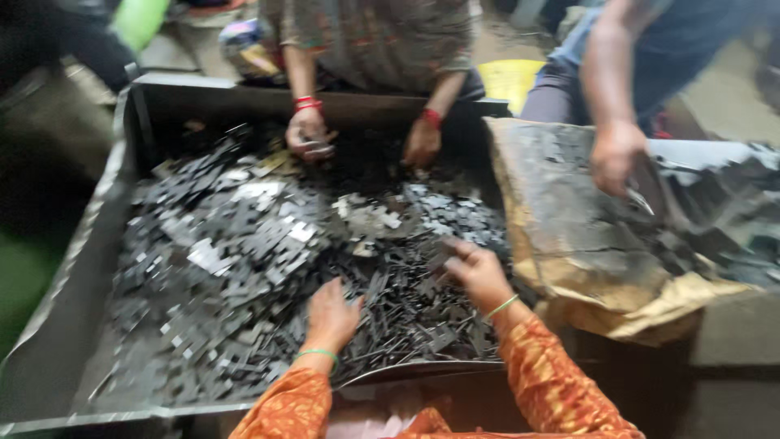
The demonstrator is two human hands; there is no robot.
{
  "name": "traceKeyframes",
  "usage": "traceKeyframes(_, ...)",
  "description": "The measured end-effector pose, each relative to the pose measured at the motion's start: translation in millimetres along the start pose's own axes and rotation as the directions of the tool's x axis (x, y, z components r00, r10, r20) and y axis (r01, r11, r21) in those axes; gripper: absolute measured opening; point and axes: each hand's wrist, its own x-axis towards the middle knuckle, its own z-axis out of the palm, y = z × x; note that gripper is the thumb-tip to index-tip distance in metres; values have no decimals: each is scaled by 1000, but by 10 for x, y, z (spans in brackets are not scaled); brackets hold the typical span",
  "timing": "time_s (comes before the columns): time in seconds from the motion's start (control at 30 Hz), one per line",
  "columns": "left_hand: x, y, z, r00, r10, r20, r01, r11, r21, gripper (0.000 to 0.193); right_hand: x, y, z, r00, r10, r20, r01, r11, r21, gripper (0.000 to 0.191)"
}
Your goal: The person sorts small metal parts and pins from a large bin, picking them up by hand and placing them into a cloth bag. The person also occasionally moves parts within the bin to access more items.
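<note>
Fingers [457, 250] of the right hand [479, 276] are spread and slightly curled, tips pressing into the heap of dark metal pieces [244, 268]; they appear to rest on or rake the pieces, and nothing is seen clasped in them. Left hand [331, 315] lies palm down on the same heap, fingers loosely extended and together, also holding nothing that can be made out. Motion blur limits the detail at both hands. Both wrists carry green bangles above orange patterned sleeves.

The pieces are small, flat, grey-black stampings, lying loose and mixed. They fill most of a large metal tray [73, 284], piled thickest at centre and left, thinner near the front rim by the hands. A few paler pieces show near the middle.

At the far edge of the tray, a second person's two hands [309, 134] with red bangles are down among the pieces; one seems to grip a few. To the right, a third person's hand [615, 156] holds the edge of a worn brown sack [585, 244], tilted toward the tray, with more pieces lying on it.

Judgement on progress: the heap remains large and unsorted, no separated pile or filled container is visible, and the sack still carries stock. The handling looks to be at an early or middle stage, with the bulk left to go through.
</note>
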Motion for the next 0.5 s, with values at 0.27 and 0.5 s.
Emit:
traceKeyframes(0.27, -90, 194, -123, 910, -319, 266, 210, 906, 367, 77, 32, -728, -1685, 694, -720, -24, -118, -81, -990, 58)
traceKeyframes(0.5, -167, -4, -3, 994, -43, 100, 78, 922, -379, 41, -67, -596, -881, 687, -683, 249, 158, -194, -968, 40)
